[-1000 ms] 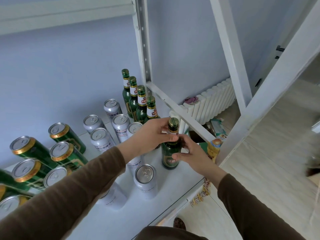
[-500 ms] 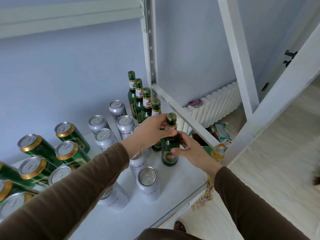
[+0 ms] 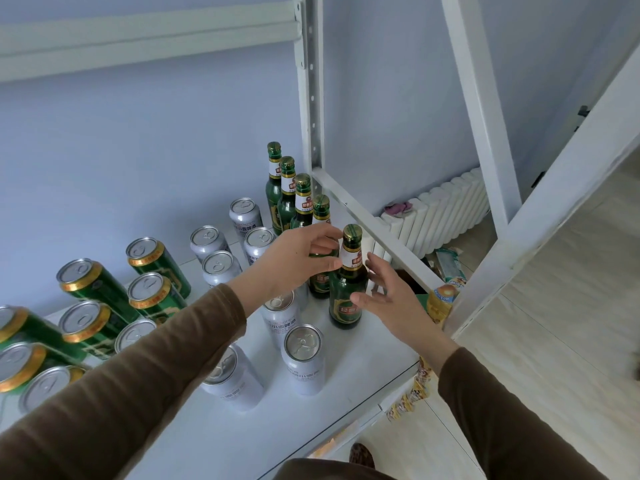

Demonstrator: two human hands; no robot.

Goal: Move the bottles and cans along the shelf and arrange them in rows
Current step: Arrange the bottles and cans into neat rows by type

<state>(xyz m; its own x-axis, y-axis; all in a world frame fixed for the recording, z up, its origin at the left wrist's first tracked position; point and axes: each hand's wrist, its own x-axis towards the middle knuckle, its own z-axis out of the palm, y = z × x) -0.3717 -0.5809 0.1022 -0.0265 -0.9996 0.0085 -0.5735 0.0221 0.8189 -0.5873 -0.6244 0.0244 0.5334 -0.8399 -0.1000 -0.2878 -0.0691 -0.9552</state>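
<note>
1. Both hands have loosened since the earlier frames: the right hand (image 3: 388,299), which was wrapped on the front bottle (image 3: 348,289), now stands spread wide just beside its body, and the bottle has gone a little toward the back of the shelf (image 3: 349,368).
2. The left hand (image 3: 298,261) is near the bottle's neck with thumb and fingers curved and narrow; whether they touch the neck label I cannot tell.
3. The front bottle stands upright near the right edge of the shelf, at the front end of the row of four green bottles (image 3: 287,199) that runs to the back right corner.
4. The silver cans (image 3: 303,358) stand in the middle of the shelf, left of the bottles.
5. The green cans (image 3: 152,268) stand toward the left edge.
</note>
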